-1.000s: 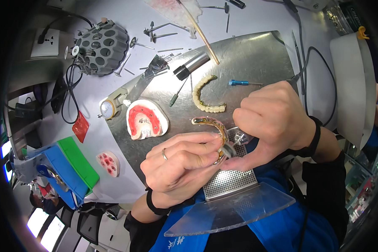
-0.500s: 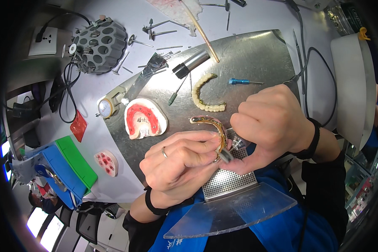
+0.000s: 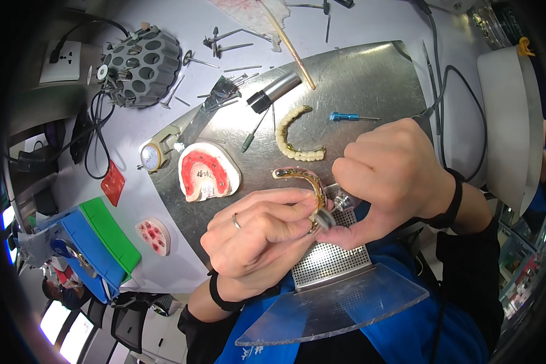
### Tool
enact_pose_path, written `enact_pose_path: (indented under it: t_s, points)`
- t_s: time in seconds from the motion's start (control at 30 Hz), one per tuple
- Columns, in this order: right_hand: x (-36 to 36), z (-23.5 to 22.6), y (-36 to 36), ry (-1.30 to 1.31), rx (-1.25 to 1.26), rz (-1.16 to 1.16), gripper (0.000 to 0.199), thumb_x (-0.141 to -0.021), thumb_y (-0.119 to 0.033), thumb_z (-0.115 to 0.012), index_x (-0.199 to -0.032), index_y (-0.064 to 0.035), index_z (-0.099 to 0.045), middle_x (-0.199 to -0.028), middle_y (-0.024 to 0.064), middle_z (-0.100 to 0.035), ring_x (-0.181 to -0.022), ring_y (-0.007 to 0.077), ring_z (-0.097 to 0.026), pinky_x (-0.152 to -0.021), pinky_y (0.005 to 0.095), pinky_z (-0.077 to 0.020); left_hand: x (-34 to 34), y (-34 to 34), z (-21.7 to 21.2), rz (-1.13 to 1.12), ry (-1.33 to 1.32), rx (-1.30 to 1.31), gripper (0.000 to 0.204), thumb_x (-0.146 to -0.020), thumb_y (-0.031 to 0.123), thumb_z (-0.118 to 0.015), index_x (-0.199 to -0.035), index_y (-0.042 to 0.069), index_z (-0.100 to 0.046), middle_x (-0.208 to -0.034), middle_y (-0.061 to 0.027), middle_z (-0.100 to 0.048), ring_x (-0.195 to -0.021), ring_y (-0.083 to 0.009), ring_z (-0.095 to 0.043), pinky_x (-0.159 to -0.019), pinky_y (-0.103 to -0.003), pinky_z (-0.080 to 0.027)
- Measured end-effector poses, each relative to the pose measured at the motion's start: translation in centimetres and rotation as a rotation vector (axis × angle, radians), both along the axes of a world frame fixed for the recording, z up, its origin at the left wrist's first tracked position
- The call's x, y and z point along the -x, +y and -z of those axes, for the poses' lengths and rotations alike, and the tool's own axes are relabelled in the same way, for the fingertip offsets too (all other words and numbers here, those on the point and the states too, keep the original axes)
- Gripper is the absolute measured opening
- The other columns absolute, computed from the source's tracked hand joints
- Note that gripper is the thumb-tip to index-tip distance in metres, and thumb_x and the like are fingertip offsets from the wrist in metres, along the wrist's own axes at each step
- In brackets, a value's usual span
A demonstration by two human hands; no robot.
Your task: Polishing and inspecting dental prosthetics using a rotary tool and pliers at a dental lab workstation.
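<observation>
Gripping: left hand [image 3: 258, 239] closed on the curved denture frame [image 3: 300, 179], fingers pinching its lower end.
Frame place: over the metal plate [image 3: 370, 79], just right of the plaster model [image 3: 207, 176].
Tooth arch [image 3: 294, 136]: above the frame, lying apart.
Right hand [image 3: 394, 176]: curled shut around a small metal tool [image 3: 324, 218], touching the frame.
</observation>
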State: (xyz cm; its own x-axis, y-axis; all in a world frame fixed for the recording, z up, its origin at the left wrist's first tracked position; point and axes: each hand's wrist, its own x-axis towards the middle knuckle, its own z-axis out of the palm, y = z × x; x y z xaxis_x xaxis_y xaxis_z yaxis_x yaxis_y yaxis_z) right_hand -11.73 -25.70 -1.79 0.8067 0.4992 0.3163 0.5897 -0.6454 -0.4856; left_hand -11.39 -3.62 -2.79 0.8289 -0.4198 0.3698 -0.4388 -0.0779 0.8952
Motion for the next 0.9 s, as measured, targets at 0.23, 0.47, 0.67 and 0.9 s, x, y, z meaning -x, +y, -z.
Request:
enact_pose_path:
  t_s: [0.23,0.47,0.67,0.9]
  points:
    - [-0.1,-0.3,0.0,0.003,0.001,0.007,0.067,-0.064,-0.058,-0.083,-0.058,-0.0112,-0.035,-0.055,0.001,-0.028,-0.04,0.0179,-0.035,-0.037,0.0319,-0.0259,0.2,0.0,0.0,0.02,0.037,0.015,0.029,-0.058,-0.01,-0.086,-0.071,-0.001,-0.062,-0.078,-0.0162,-0.073,-0.082,-0.03,-0.076,-0.067,-0.033,-0.061]
    - [-0.2,-0.4,-0.2,-0.01,-0.016,0.006,0.067,-0.063,-0.057,-0.084,-0.058,-0.0111,-0.035,-0.055,0.0011,-0.028,-0.041,0.0181,-0.035,-0.038,0.0319,-0.025,0.4,0.4,0.2,0.066,0.077,0.004,0.035,-0.065,-0.006,-0.089,-0.075,-0.001,-0.057,-0.078,-0.0182,-0.072,-0.087,-0.0326,-0.074,-0.074,-0.039,-0.061]
    - [-0.4,-0.7,-1.1,0.017,-0.038,0.035,0.061,-0.061,-0.05,-0.087,-0.061,-0.0095,-0.041,-0.055,0.0016,-0.033,-0.041,0.0195,-0.038,-0.039,0.0325,-0.0272,0.8,-0.2,0.3,-0.034,0.244,0.139,0.029,-0.066,-0.009,-0.088,-0.076,0.0,-0.062,-0.083,-0.0163,-0.074,-0.086,-0.0289,-0.076,-0.073,-0.035,-0.062]
    - [-0.5,-0.6,-1.0,-0.014,-0.058,0.03,0.053,-0.065,-0.044,-0.084,-0.064,-0.0077,-0.047,-0.056,0.0027,-0.039,-0.043,0.0213,-0.043,-0.04,0.033,-0.0306,0.1,-0.1,0.5,0.025,0.131,0.149,0.025,-0.068,-0.01,-0.086,-0.083,-0.003,-0.066,-0.09,-0.0187,-0.074,-0.089,-0.03,-0.075,-0.076,-0.036,-0.063]
